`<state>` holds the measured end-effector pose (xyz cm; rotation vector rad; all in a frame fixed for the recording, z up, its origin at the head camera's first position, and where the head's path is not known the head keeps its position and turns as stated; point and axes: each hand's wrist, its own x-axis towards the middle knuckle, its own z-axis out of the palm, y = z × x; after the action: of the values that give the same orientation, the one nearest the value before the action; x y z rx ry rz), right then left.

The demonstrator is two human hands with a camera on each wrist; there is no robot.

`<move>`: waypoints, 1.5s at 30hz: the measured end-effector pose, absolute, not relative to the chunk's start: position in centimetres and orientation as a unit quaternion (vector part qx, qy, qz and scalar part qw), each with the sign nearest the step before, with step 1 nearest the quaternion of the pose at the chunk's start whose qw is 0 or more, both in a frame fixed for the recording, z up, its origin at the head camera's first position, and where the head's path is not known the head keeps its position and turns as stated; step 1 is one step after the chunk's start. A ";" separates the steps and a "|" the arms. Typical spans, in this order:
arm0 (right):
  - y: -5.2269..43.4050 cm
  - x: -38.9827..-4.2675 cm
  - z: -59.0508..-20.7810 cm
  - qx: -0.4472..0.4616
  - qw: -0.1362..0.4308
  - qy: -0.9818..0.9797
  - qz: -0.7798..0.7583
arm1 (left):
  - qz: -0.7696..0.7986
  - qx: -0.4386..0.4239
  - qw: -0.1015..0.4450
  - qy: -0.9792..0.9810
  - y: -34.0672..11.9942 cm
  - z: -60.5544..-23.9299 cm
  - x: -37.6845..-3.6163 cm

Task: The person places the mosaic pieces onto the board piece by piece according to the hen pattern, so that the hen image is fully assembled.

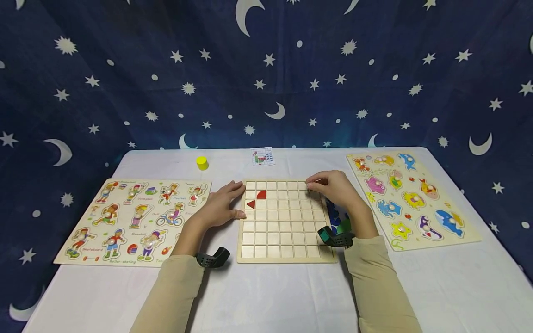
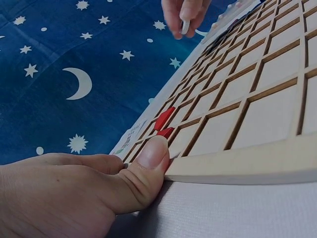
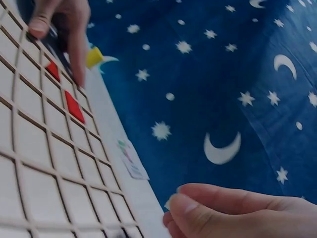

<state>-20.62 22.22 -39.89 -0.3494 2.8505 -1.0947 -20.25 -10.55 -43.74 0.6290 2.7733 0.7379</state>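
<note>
A wooden grid board point(image 1: 286, 260) lies in the middle of the table. Two red pieces sit in its upper left cells: a quarter-round piece point(image 1: 261, 194) and a triangular piece point(image 1: 251, 204). My left hand point(image 1: 220, 205) rests along the board's left edge, fingers extended, its thumb point(image 2: 151, 154) on the frame beside the red pieces. Above the board's far right corner, my right hand point(image 1: 333, 187) pinches a small pale piece point(image 2: 185, 27) between thumb and fingers. Its shape is mostly hidden by the fingertips.
Blue and green pieces point(image 1: 343, 225) lie right of the board, partly under the right wrist. A patterned card point(image 1: 262, 156) and a yellow cylinder point(image 1: 202, 163) stand behind. A sports puzzle point(image 1: 93, 222) lies left, a sea-animal puzzle point(image 1: 416, 226) right.
</note>
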 end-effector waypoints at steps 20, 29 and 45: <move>16.8 -20.5 -41.8 -0.198 0.050 0.912 -0.356 | 0.246 0.216 0.097 0.940 -10.5 -43.5 -20.2; 15.4 -20.3 -42.4 -0.237 0.044 0.905 -0.351 | 0.249 0.222 0.092 0.938 -10.5 -43.4 -20.0; 13.0 -19.7 -43.1 -0.218 0.036 0.913 -0.342 | 0.244 0.213 0.099 0.941 -10.5 -43.3 -20.0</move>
<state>-19.73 13.05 -43.07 -0.6702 2.8055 -1.0512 -20.02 -10.52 -43.33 0.6298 2.7828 0.7213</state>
